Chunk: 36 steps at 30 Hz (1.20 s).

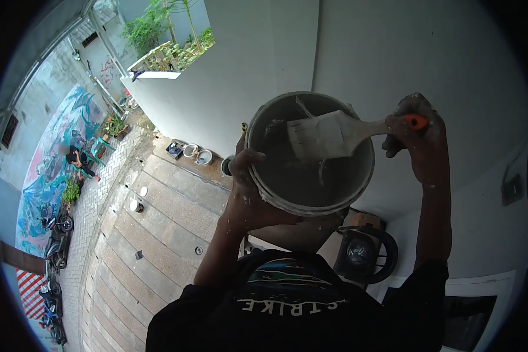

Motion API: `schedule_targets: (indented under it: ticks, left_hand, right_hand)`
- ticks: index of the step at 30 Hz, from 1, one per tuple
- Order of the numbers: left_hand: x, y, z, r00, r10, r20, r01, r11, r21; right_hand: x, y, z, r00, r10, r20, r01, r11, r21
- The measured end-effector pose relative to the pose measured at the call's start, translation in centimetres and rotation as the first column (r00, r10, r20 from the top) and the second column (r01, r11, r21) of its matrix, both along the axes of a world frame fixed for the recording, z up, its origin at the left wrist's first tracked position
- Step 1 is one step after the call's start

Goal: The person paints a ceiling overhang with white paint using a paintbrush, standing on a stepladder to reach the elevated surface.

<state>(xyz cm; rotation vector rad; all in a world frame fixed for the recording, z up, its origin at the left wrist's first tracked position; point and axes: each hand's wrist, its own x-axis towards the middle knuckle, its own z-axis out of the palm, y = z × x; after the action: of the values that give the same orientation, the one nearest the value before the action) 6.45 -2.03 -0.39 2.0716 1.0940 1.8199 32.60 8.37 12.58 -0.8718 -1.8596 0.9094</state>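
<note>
A round paint bucket [268, 198] with a smeared rim is held up in front of my chest. My left hand [249, 196] grips its side, the thumb over the rim and the fingers passing underneath. In my right hand [415, 132] is a wide paintbrush [328, 136], its orange-tipped handle closed in my fingers. The brush lies level across the bucket's opening, bristles pointing left over the inside. Pale paint coats the bristles and ferrule, and flecks of it stick to both hands. How much paint is inside is too dark to tell.
A pale wall [369, 53] rises close ahead. Small buckets [203, 157] stand at the wall's foot, and a paint can [136, 206] is on the paved floor [164, 234]. A dark chair-like object [361, 252] is behind the bucket. Far left, a person [75, 157] sits near parked motorbikes [56, 246].
</note>
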Motion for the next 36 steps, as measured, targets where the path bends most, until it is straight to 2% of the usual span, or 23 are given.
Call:
schedule_targets:
  ticks: [2,3,5,6,8,9,11,12,14,16,17,18,20,21,23,24,26,28,34,36]
  left_hand:
    - [0.4,-0.9,-0.6,0.998,0.057,0.011,-0.056,0.994,-0.098]
    - [0.4,-0.8,-0.6,0.997,0.072,-0.003,-0.072,0.992,-0.101]
    - [0.4,-0.6,-0.5,0.992,0.114,-0.044,-0.119,0.986,-0.119]
    - [0.5,-0.5,-0.2,0.992,0.114,-0.044,-0.119,0.986,-0.113]
    - [1.0,-0.5,0.4,0.991,0.125,-0.043,-0.130,0.983,-0.133]
    - [1.2,-0.4,0.6,0.991,0.123,-0.042,-0.128,0.984,-0.127]
    - [1.4,-0.3,0.9,0.978,0.175,-0.113,-0.184,0.980,-0.071]
    - [1.4,0.0,0.9,0.978,0.176,-0.113,-0.183,0.981,-0.059]
    - [1.3,0.4,0.7,0.993,0.110,-0.044,-0.113,0.990,-0.082]
    - [1.4,0.0,1.6,0.980,0.168,-0.103,-0.178,0.979,-0.095]
    - [1.2,-0.2,2.0,0.961,0.223,-0.163,-0.243,0.963,-0.118]
    - [1.0,-0.2,1.9,0.951,0.253,-0.175,-0.268,0.961,-0.064]
    - [-0.4,0.2,1.5,0.972,0.196,-0.129,-0.204,0.978,-0.052]
    - [-0.9,0.2,2.9,0.969,0.210,-0.130,-0.219,0.974,-0.056]
    - [-1.8,0.1,5.7,0.973,0.215,-0.085,-0.219,0.975,-0.042]
    - [-2.6,0.1,7.5,0.968,0.234,-0.089,-0.236,0.972,-0.005]
    - [-4.3,-0.2,11.1,0.975,0.218,-0.038,-0.220,0.971,-0.097]
    - [-6.1,0.0,14.8,0.976,0.216,-0.029,-0.217,0.975,-0.046]
    - [-10.1,0.3,25.4,0.988,0.155,0.013,-0.156,0.983,0.098]
    - [-11.3,0.8,28.3,0.983,0.183,-0.002,-0.181,0.975,0.129]
  right_hand:
    - [0.6,0.4,-0.5,0.991,-0.017,-0.132,-0.001,0.992,-0.130]
    - [1.0,0.6,-0.6,0.991,-0.013,-0.135,-0.003,0.993,-0.119]
    - [1.7,1.0,-0.7,1.000,-0.009,0.021,0.010,0.997,-0.070]
    - [2.1,1.1,-0.3,1.000,-0.009,0.020,0.010,0.998,-0.065]
    - [2.9,1.1,1.1,0.936,0.029,0.350,-0.028,1.000,-0.009]
    - [3.0,1.0,1.6,0.936,0.025,0.351,-0.026,1.000,-0.003]
    - [2.9,0.8,2.7,0.798,0.081,0.597,-0.132,0.990,0.042]
    - [2.6,0.5,3.2,0.799,0.073,0.596,-0.131,0.990,0.054]
    - [1.8,0.0,4.1,0.604,0.077,0.793,-0.151,0.988,0.018]
    - [1.7,-0.4,3.2,0.605,0.016,0.796,-0.216,0.965,0.145]
    - [1.5,-0.4,2.6,0.549,-0.054,0.834,-0.263,0.936,0.234]
    - [1.3,-0.4,2.4,0.501,-0.138,0.854,-0.313,0.891,0.328]
    - [0.6,0.1,2.2,0.637,-0.040,0.770,-0.336,0.884,0.324]
    - [0.0,0.4,3.2,0.660,-0.069,0.748,-0.354,0.850,0.390]
    - [-1.1,0.4,5.6,0.724,0.030,0.689,-0.322,0.898,0.299]
    - [-2.0,0.4,7.0,0.733,0.018,0.681,-0.332,0.882,0.335]
    - [-3.5,0.0,9.4,0.767,-0.020,0.641,-0.262,0.903,0.341]
    - [-5.1,0.0,12.0,0.813,-0.030,0.582,-0.271,0.865,0.423]
    - [-9.7,0.3,19.5,0.909,-0.137,0.393,-0.127,0.808,0.575]
    - [-10.6,0.4,22.0,0.926,-0.212,0.311,-0.063,0.727,0.684]
